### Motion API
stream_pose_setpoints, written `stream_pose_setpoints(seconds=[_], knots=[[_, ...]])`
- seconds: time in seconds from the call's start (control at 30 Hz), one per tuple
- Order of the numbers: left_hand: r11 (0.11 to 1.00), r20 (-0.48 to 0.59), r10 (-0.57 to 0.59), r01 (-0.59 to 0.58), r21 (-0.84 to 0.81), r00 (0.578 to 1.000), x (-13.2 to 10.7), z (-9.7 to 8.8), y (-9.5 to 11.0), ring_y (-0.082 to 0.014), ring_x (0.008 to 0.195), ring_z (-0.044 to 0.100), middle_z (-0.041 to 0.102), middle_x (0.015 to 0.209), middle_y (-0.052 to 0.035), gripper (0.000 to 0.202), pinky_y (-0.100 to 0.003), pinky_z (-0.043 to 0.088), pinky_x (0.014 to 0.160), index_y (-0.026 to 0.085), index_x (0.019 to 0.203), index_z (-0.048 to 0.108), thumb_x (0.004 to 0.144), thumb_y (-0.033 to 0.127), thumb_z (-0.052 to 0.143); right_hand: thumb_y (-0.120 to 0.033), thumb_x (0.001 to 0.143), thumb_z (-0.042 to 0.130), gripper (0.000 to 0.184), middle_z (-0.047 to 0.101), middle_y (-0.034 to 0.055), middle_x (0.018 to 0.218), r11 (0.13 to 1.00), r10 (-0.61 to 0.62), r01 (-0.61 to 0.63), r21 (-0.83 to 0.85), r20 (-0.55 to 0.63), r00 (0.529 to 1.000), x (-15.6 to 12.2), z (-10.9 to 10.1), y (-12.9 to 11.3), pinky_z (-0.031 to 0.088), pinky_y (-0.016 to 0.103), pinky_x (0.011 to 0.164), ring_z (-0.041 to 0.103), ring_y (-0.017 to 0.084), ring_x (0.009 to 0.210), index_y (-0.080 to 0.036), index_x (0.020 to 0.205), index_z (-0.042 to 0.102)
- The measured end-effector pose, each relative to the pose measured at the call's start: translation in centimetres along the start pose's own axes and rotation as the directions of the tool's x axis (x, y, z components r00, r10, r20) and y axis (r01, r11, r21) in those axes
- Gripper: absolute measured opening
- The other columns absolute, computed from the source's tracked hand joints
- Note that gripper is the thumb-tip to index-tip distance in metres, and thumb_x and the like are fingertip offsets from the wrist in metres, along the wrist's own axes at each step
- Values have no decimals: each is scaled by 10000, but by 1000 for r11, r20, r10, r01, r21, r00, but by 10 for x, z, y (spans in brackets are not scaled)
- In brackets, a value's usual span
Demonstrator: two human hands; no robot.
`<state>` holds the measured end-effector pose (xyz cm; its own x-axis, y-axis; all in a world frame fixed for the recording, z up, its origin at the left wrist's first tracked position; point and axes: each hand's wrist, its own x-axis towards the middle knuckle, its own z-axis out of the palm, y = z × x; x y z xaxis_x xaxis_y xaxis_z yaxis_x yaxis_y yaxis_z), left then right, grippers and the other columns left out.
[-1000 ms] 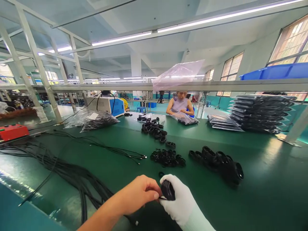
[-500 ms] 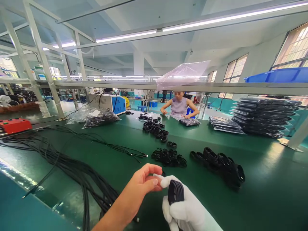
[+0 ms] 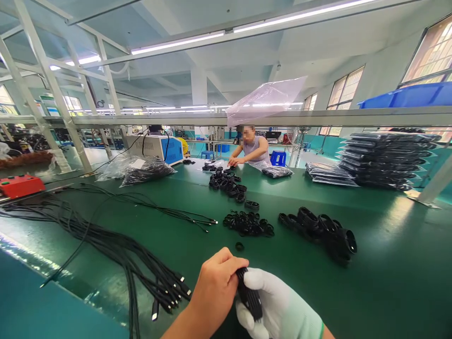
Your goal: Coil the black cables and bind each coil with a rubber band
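A coiled black cable is held between my two hands near the table's front edge. My right hand, in a white glove, is closed around the coil's right side. My bare left hand has its fingers bent against the coil's upper left end, thumb and forefinger closed there; the other fingertips are hidden. Just beyond my hands lies a small black ring. Farther off is a pile of small black bands.
Long black cables with metal plugs spread across the left of the green table. Coiled cables lie to the right, and more coils stretch toward a co-worker. Bagged stacks stand at back right.
My left hand has gone from loosely open beside the coil to gripping its end. The coil has turned in my gloved hand. The co-worker now leans over and reaches to the far coils.
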<state>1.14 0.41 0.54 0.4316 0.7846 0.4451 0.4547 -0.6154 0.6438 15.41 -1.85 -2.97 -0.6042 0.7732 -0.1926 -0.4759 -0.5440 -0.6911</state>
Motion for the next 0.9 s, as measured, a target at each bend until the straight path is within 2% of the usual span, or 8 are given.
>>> stream_pose_setpoints(seconds=[0.1,0.2,0.33,0.5,0.6,0.7,0.83,0.9], knots=[[1000,-58,17,-18,-17,998,-1,0,-1,-116,662,596,608,745,-15,488,-189,471,628,222,885,739,683,-46,385,-315,648,661,363,652,41,576,999,-45,41,36,112,993,-2,3,-1,397,184,346,566,136,387,-135,932,524],[998,-104,3,-10,-68,995,-2,-2,-3,-103,617,570,594,728,-5,449,-174,454,577,226,862,734,701,-31,402,-427,734,657,432,669,49,664,995,-97,92,42,149,984,-4,6,0,431,175,414,609,130,489,-139,1017,504],[997,-142,7,-18,-75,990,-1,-5,-4,-98,585,530,568,721,-3,414,-173,425,536,218,867,724,726,-3,404,-504,776,641,450,645,13,620,982,-187,177,64,224,957,5,0,10,399,142,403,528,69,403,-161,1023,486],[991,24,-121,120,55,992,12,-19,3,-134,682,544,590,785,-17,424,-227,429,638,207,866,720,669,-5,410,-558,826,543,494,639,48,699,967,-252,250,41,63,966,11,-4,12,499,214,447,633,151,582,-140,1089,519],[971,217,-196,220,-91,956,22,-34,2,-152,783,551,612,926,-10,349,-240,436,690,244,971,703,706,114,517,-514,833,533,417,635,58,705,979,-184,177,100,65,981,7,2,4,511,226,468,631,155,589,-141,1018,553],[930,354,-221,306,-204,909,28,-42,-2,-156,767,543,602,852,4,274,-247,436,698,231,953,707,700,260,606,-569,790,541,471,616,62,783,990,-83,74,122,74,994,7,9,-2,542,266,550,623,153,647,-139,982,562],[925,287,-366,380,7,885,33,-40,-4,-176,734,531,596,778,9,212,-263,404,636,208,821,694,658,338,657,-318,618,766,571,566,35,889,948,-217,157,-277,-200,955,10,11,-4,545,278,536,594,157,701,-176,1113,519],[926,246,-364,377,-6,898,32,-36,-4,-178,755,543,616,805,3,209,-270,411,660,211,858,685,720,345,603,-225,569,774,652,544,29,908,918,-255,146,-370,-267,929,9,10,-4,535,275,490,589,155,673,-195,1153,484]])
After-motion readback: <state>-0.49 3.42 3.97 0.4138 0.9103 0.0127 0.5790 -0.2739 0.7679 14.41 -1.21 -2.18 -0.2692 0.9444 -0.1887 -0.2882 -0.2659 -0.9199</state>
